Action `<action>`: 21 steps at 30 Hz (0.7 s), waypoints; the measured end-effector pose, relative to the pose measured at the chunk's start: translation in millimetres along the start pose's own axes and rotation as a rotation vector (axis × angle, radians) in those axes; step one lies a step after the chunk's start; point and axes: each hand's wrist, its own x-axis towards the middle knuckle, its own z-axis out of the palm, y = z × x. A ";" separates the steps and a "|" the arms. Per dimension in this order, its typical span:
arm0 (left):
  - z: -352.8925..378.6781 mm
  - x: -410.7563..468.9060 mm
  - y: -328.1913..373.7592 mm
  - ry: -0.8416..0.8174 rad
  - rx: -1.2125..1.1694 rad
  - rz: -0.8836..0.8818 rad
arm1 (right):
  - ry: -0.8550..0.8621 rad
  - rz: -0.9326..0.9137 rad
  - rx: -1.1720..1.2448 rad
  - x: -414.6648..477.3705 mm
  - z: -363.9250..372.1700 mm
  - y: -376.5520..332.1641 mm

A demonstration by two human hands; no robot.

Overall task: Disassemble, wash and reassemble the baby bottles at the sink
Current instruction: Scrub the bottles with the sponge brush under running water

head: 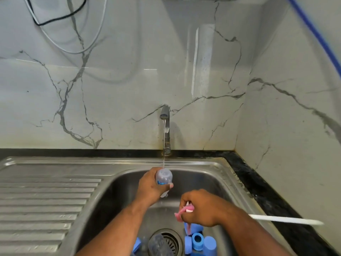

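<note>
My left hand [150, 187] grips a clear baby bottle [163, 177] with a blue print, held base-up under the thin stream from the tap [164, 115]. My right hand [200, 207] holds a bottle brush [184, 212] with a pink bristle head; its long white handle [286, 219] sticks out to the right past my forearm. Both hands are over the steel sink basin [214, 182]. Several blue bottle caps and rings [198, 241] lie on the basin floor beside the drain [167, 241]. Another clear bottle [156, 245] lies on the drain.
A ribbed steel draining board [46, 200] lies to the left of the basin. A black stone counter edge [267, 193] runs along the right. Marble-patterned wall tiles rise behind, with cables [60, 17] hanging at the upper left and a blue hose [317, 34] at the upper right.
</note>
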 end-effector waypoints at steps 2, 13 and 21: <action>-2.5 3.2 -6.3 -0.009 -0.037 -0.024 | -0.002 0.000 -0.007 2.4 0.2 1.4; -8.3 9.4 -6.9 -0.013 -0.278 -0.123 | -0.010 -0.021 0.041 3.1 4.6 -0.2; -18.1 9.4 19.6 0.002 -1.200 -0.553 | -0.024 -0.032 0.054 3.6 5.4 -0.7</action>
